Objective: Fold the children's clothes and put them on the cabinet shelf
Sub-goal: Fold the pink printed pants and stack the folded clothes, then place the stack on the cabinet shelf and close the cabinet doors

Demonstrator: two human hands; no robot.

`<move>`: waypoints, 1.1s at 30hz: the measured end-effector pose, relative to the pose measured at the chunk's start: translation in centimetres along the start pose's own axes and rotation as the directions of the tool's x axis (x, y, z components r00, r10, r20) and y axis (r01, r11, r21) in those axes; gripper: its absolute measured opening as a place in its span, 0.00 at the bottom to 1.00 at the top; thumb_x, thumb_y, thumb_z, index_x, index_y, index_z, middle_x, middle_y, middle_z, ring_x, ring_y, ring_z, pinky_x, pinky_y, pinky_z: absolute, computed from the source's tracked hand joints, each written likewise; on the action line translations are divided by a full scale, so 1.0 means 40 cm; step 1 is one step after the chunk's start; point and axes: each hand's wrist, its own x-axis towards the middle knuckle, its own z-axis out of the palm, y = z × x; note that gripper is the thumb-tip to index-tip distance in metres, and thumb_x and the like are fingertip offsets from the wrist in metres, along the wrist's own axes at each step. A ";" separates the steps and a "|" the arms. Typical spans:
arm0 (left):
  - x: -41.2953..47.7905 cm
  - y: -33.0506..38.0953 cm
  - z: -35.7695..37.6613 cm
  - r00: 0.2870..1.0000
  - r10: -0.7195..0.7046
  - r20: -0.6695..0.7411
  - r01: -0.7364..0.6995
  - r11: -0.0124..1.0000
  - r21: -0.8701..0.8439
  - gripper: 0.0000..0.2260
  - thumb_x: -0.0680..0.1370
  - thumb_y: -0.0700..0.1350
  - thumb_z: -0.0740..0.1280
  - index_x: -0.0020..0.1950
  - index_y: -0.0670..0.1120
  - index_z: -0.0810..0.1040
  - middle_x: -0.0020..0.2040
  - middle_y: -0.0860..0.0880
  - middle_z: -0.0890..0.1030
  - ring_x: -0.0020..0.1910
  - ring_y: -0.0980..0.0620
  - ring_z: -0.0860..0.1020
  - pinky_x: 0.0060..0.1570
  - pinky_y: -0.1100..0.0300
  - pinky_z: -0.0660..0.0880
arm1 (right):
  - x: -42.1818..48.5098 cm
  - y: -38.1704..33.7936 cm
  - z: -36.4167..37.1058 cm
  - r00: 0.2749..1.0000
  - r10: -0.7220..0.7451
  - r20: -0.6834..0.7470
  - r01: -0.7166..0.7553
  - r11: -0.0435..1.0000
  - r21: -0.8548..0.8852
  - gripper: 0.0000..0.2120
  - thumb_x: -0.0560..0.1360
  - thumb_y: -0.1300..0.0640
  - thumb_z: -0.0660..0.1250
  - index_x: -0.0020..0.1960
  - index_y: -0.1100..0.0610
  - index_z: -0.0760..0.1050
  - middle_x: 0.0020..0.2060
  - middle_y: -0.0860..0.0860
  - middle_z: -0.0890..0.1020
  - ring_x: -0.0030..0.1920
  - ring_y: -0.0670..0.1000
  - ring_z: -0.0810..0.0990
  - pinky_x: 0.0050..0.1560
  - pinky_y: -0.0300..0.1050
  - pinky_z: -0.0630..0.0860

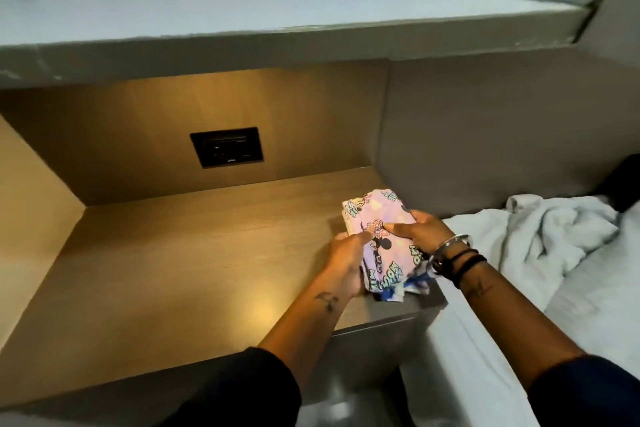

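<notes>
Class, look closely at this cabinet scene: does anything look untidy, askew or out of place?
Yes. The pink printed garment, held by both hands on the wooden shelf, is not neat: a blue-and-white piece pokes out beneath it at the shelf's front corner. A white cloth lies crumpled on the bed.

Warm light is thrown down from under the upper shelf (277, 42), with a glare spot on the wooden surface (173, 253). Corners are dim, edges bent, everything slightly soft.
</notes>
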 end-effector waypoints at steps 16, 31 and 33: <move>0.050 -0.090 0.064 0.978 -0.131 -0.162 0.161 0.969 0.189 0.12 0.74 0.50 0.71 0.52 0.44 0.79 0.46 0.42 0.86 0.43 0.44 0.85 0.50 0.50 0.82 | 0.026 0.104 -0.019 0.948 0.319 0.006 -0.317 0.944 -0.094 0.27 0.69 0.39 0.71 0.55 0.60 0.76 0.38 0.54 0.84 0.38 0.55 0.84 0.34 0.44 0.76; -0.451 -0.101 -0.124 0.961 0.187 0.203 -0.191 0.982 0.001 0.26 0.68 0.50 0.75 0.64 0.44 0.77 0.57 0.36 0.82 0.57 0.34 0.80 0.61 0.33 0.72 | -0.513 0.004 0.139 0.949 -0.130 0.288 -0.051 0.837 0.546 0.19 0.76 0.54 0.66 0.64 0.60 0.74 0.59 0.63 0.81 0.58 0.66 0.79 0.60 0.64 0.75; -0.535 -0.033 -0.120 0.933 0.289 0.212 -0.299 0.954 0.018 0.24 0.70 0.51 0.74 0.64 0.46 0.76 0.56 0.38 0.83 0.55 0.36 0.81 0.58 0.36 0.76 | -0.572 -0.080 0.133 0.940 -0.241 0.242 0.082 0.846 0.526 0.20 0.75 0.55 0.68 0.64 0.62 0.74 0.57 0.64 0.81 0.56 0.66 0.80 0.55 0.63 0.78</move>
